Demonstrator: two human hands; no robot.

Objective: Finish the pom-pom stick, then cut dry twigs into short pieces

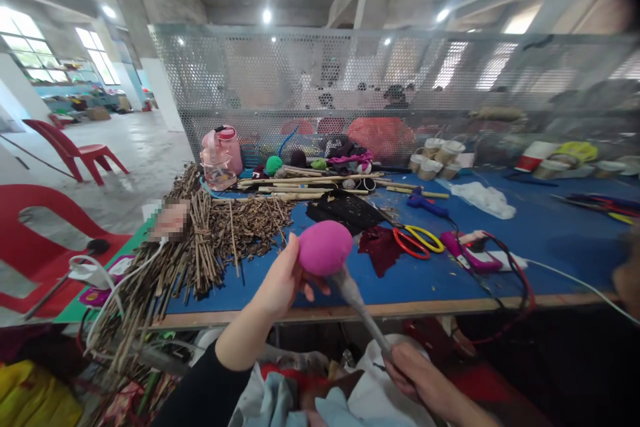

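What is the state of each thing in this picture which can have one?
Pink ball: held in the left hand, at the far end of the grey stick
Grey stick: tilted, gripped by the right hand
Scissors: lying down; blade opening unclear
Blue glue gun: lying down
Ceiling lights: lit
Far red chair: standing upright

Twigs (253,221) lie left of the ball (325,247); scissors (404,230) right.

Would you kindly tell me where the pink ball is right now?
In the head view, the pink ball is near the centre, against the left hand and at the upper end of the grey stick that the right hand holds.
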